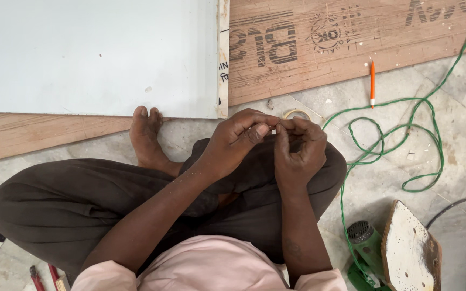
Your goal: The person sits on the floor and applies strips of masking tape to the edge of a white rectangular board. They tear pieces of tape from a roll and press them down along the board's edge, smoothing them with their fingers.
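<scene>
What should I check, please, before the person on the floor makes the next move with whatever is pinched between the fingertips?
1. Both hands meet: left hand and right hand touch at the fingertips. Ok.
2. Pinched thing identified: too small to see. Cannot tell.
3. Tape roll close by: on the floor just beyond the hands. Ok.
4. Green cord clear of the hands: looped to the right, apart. Ok.
5. Orange pen within sight: lying beside the plywood sheet. Ok.

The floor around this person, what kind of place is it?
Probably a carpentry or fit-out worksite: a plywood sheet and white laminate board lie on the stone floor, with a green power tool and its cable.
</scene>
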